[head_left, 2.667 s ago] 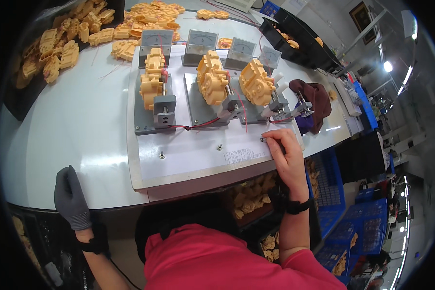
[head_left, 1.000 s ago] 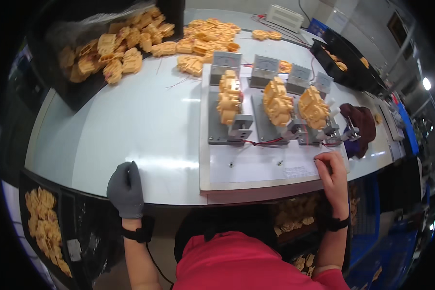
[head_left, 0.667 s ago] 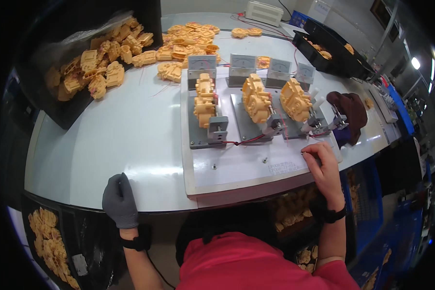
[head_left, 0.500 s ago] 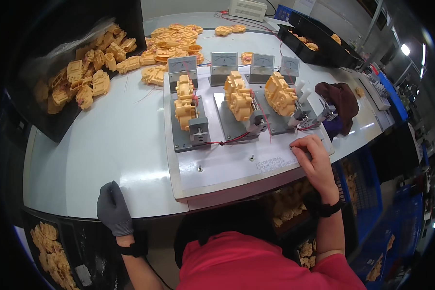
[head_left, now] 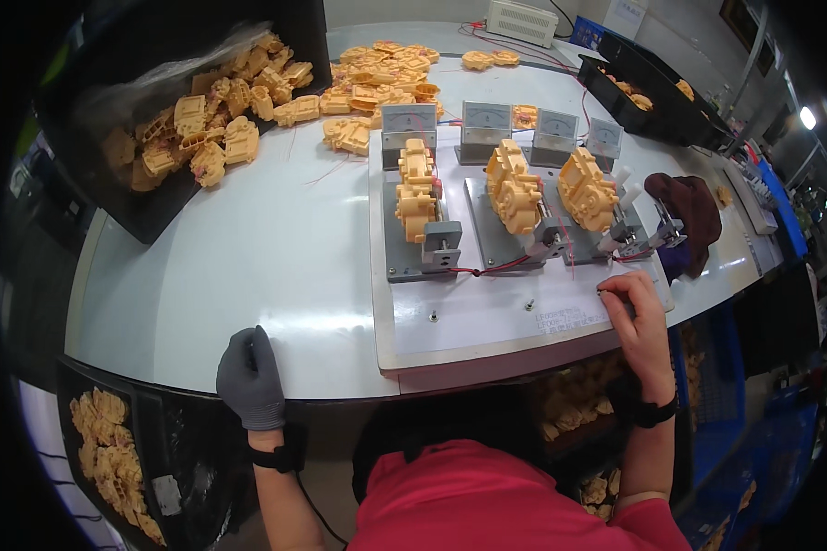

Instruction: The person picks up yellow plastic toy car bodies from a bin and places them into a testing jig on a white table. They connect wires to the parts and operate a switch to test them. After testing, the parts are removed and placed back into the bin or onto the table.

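Note:
At the front right of the white test board [head_left: 487, 342], my bare right hand [head_left: 636, 317] pinches a small toggle switch [head_left: 601, 292] between thumb and fingertips. Two similar switches, a left one [head_left: 434, 317] and a middle one [head_left: 529, 305], stick up from the board. Behind them, a left yellow plastic housing [head_left: 416, 193], a middle one [head_left: 515, 186] and a right one [head_left: 588, 190] sit upright in grey metal fixtures. My left hand [head_left: 251, 376], in a grey glove, rests closed at the table's front edge; nothing shows in its fingers.
Several analog meters [head_left: 409, 122] stand along the board's back. Yellow housings [head_left: 381, 78] are heaped behind, and more fill a black bin [head_left: 147, 216] at left. A black tray [head_left: 616, 108] and a brown cloth [head_left: 689, 216] lie right. Another bin of housings [head_left: 106, 450] is below left.
The whole view has shifted, so the board and table sit further right in the picture. My right hand stays at the same switch, and my left hand remains closed at the table edge.

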`<state>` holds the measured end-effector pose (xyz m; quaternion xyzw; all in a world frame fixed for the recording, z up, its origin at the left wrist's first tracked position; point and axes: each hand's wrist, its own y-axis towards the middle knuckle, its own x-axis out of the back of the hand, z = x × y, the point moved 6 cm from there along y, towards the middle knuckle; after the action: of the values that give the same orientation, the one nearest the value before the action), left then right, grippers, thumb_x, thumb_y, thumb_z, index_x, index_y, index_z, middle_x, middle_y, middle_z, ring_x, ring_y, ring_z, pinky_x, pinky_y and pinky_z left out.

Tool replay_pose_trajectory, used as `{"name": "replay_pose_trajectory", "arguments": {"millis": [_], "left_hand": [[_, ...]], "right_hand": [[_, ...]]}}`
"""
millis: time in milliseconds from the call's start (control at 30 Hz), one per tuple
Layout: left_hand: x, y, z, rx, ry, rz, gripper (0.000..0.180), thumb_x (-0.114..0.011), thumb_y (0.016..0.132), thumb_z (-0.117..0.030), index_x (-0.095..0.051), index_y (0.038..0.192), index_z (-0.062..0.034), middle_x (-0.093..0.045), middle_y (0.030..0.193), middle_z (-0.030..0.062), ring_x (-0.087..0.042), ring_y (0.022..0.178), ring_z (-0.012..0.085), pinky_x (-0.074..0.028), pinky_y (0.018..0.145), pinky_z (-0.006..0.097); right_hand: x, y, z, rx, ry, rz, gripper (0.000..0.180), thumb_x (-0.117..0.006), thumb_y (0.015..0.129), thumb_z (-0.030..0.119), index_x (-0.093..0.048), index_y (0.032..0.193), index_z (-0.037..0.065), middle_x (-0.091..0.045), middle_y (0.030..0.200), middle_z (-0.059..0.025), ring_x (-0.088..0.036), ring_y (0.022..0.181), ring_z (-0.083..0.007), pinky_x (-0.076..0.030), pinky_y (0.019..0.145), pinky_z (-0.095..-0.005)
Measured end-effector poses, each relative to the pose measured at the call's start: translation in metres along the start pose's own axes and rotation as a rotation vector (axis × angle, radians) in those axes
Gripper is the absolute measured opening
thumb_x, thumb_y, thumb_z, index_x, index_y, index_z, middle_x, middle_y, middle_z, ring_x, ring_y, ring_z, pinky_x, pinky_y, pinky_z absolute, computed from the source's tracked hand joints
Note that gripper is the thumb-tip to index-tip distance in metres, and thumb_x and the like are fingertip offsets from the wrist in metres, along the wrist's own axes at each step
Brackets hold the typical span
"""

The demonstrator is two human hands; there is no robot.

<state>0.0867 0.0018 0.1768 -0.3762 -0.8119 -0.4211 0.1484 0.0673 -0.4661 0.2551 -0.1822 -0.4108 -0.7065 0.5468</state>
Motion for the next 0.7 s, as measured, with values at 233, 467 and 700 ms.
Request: {"name": "replay_pose_trajectory", "arguments": {"millis": [233,467,700], "left_hand": [[0.0,0.0002,-0.0008,-0.009,0.023,-0.016,0.015,-0.063,0.094,-0.017,-0.065,0.086,-0.0038,-0.058,0.065,0.0081,-0.054,0.055,0.0206,-0.043,0.054,0.033],[-0.0006,0.0004,-0.0009,0.017,0.002,-0.01,0.015,-0.064,0.094,-0.018,-0.065,0.086,-0.0049,-0.058,0.064,0.0071,-0.053,0.053,0.019,-0.041,0.053,0.032],[0.0001,0.0009,0.0019,0.044,0.013,-0.027,0.016,-0.064,0.094,-0.021,-0.066,0.086,-0.0074,-0.058,0.062,0.006,-0.055,0.054,0.0195,-0.043,0.054,0.033]], "right_hand": [[0.0004,0.0013,0.0007,0.032,-0.013,0.004,0.009,-0.063,0.09,0.003,-0.064,0.098,-0.002,-0.058,0.096,-0.0105,-0.06,0.089,-0.0236,-0.048,0.081,-0.0313],[-0.0003,-0.0017,-0.0023,-0.008,0.035,-0.001,0.008,-0.061,0.092,0.004,-0.062,0.098,-0.001,-0.058,0.097,-0.0096,-0.057,0.09,-0.0207,-0.045,0.081,-0.0289],[0.0011,-0.0002,0.0016,0.077,-0.001,-0.017,0.009,-0.063,0.091,0.005,-0.064,0.098,-0.001,-0.058,0.094,-0.0107,-0.06,0.088,-0.024,-0.048,0.079,-0.0322]]}}
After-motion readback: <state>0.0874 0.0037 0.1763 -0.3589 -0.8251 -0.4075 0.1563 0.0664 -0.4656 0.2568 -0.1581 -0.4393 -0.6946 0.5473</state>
